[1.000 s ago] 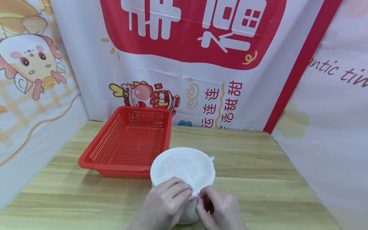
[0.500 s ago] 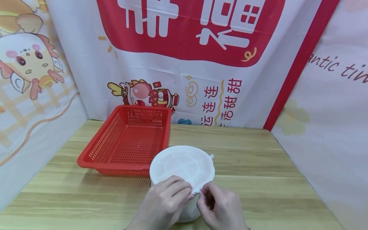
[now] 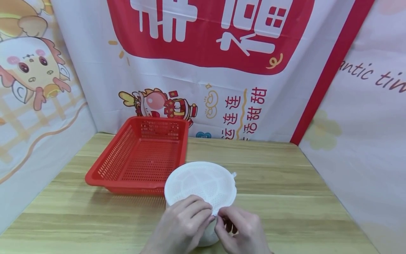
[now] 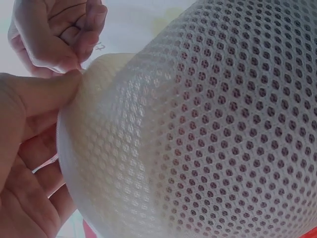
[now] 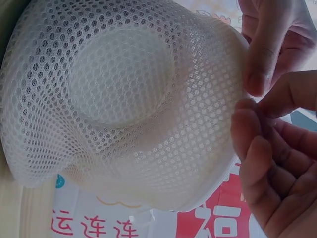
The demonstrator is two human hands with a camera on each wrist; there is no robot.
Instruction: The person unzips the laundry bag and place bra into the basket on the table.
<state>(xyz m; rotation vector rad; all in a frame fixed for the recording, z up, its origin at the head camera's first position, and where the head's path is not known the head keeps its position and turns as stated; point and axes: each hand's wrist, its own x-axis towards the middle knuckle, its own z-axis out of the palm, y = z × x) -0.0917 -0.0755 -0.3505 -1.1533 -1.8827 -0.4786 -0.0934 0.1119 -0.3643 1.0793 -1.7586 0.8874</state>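
A white mesh laundry bag (image 3: pixel 203 181), round-topped and drum-shaped, stands on the table in the head view. My left hand (image 3: pixel 185 220) lies over its near edge and pinches the rim between thumb and fingers. Right beside those fingertips, my right hand (image 3: pixel 242 227) pinches a small bit at the same rim, perhaps the zipper; the fingertips hide it. The left wrist view shows the bag's mesh side (image 4: pixel 213 119) close up, the two thumbs near each other. Through the mesh in the right wrist view, a pale round shape (image 5: pixel 121 77) shows inside the bag.
A red plastic basket (image 3: pixel 150 160) with slotted sides stands behind and left of the bag, close to it. The wooden table (image 3: pixel 269 176) ends at a printed cloth backdrop (image 3: pixel 279 106), with cloth walls on the left and right.
My right fingertips have shifted slightly along the near rim, a little right and then back left. The left hand keeps its hold, and the bag stays in place.
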